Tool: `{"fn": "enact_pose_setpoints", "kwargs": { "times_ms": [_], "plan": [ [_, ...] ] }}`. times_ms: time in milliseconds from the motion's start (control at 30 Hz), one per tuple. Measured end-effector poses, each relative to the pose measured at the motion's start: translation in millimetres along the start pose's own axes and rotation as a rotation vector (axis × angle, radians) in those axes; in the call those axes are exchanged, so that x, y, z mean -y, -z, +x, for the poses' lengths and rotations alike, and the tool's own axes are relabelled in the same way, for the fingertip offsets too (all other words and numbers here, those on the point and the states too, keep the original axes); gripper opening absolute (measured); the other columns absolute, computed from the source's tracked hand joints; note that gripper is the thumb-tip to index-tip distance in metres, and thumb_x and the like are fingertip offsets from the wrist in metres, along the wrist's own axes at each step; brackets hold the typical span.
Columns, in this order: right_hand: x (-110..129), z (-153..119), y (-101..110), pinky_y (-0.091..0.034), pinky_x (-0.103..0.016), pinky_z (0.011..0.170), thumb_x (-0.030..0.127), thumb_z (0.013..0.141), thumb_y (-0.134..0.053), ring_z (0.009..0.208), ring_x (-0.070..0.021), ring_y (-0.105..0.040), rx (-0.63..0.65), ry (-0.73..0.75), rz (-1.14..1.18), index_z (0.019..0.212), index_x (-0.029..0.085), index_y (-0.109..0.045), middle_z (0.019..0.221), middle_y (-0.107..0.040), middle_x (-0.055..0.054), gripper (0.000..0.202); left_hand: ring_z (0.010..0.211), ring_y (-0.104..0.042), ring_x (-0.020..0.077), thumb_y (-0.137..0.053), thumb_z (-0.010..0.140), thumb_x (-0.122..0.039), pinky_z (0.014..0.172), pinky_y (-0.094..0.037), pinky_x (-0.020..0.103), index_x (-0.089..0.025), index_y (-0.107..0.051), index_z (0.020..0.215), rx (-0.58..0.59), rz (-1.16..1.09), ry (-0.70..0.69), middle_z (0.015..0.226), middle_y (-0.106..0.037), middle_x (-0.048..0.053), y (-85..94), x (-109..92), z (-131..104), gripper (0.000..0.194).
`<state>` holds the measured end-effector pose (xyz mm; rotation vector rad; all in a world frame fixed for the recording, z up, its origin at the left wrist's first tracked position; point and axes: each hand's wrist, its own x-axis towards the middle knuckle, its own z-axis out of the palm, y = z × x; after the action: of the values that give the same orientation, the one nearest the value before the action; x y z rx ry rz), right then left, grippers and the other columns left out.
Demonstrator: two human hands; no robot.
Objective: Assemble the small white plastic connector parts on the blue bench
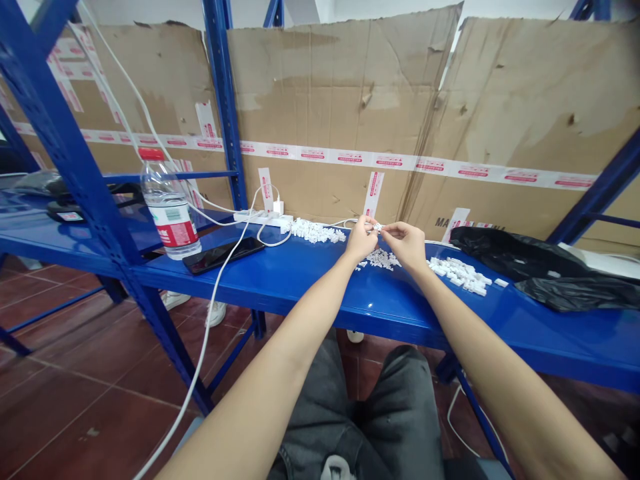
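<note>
My left hand (362,239) and my right hand (406,241) meet above the blue shelf, fingers closed in a pinch. Between their fingertips is a small white plastic piece (377,227); the left fingers grip it and the right fingertips touch its right side. Just below them lies a loose pile of tiny white parts (382,259). To the left is a heap of white pieces (316,231). Right of my right hand, larger white blocks (461,275) are spread out. The exact shape of the held piece is too small to make out.
A water bottle (173,207) with a red cap and a black phone (223,255) stand and lie at the left. Behind them sits a white power strip (265,218) with cables. Black plastic bags (565,280) cover the right side. Cardboard sheets (330,87) wall the back.
</note>
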<state>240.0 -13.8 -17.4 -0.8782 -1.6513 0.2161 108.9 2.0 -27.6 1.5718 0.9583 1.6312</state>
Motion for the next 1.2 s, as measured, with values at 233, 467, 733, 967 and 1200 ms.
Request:
{"fn": "enact_pose_setpoints", "kwargs": {
  "times_ms": [233,467,733,967,1200],
  "plan": [
    [1,0,0,-0.059,-0.036,0.076,0.031,0.078,-0.067,0.076,-0.0234,-0.075,-0.005,-0.006,-0.003,0.081,0.016,-0.075,0.081,-0.078,-0.009,0.017,0.053,-0.059,0.0084,-0.060,0.088,-0.006,0.057,-0.052,0.021,-0.022,-0.048,0.094,0.018,0.012,-0.013,0.087,-0.070,-0.001,-0.6,3,1,0.021],
    [2,0,1,-0.059,-0.036,0.075,0.029,0.076,-0.067,0.074,-0.0237,-0.075,-0.020,-0.019,0.010,0.081,0.016,-0.075,0.080,-0.078,-0.009,0.016,0.053,-0.059,0.0097,-0.058,0.087,-0.006,0.059,-0.052,0.023,-0.023,-0.047,0.094,0.033,0.040,-0.053,0.085,-0.070,-0.001,-1.1,8,3,0.021],
    [3,0,1,-0.057,-0.035,0.074,0.029,0.076,-0.066,0.072,-0.0220,-0.071,-0.045,-0.003,-0.029,0.078,0.017,-0.073,0.079,-0.077,-0.008,0.014,0.055,-0.058,0.0106,-0.059,0.087,-0.007,0.067,-0.051,0.026,-0.023,-0.049,0.094,0.041,0.078,-0.091,0.082,-0.070,-0.002,-0.3,12,4,0.021],
    [-6,2,1,-0.055,-0.035,0.075,0.027,0.079,-0.063,0.073,-0.0203,-0.068,-0.018,0.065,-0.106,0.089,0.017,-0.073,0.089,-0.077,-0.009,0.017,0.063,-0.060,0.0129,-0.066,0.085,-0.011,0.072,-0.053,0.029,-0.023,-0.053,0.092,0.037,0.085,-0.095,0.081,-0.069,0.000,0.4,5,0,0.018],
    [-13,0,-1,-0.053,-0.033,0.073,0.021,0.080,-0.057,0.075,-0.0208,-0.068,0.058,0.129,-0.133,0.088,0.018,-0.073,0.087,-0.076,-0.008,0.018,0.056,-0.058,0.0106,-0.063,0.087,-0.012,0.063,-0.051,0.025,-0.022,-0.050,0.088,0.086,0.072,-0.115,0.073,-0.064,-0.003,-0.3,5,-2,0.017]
  ]
}}
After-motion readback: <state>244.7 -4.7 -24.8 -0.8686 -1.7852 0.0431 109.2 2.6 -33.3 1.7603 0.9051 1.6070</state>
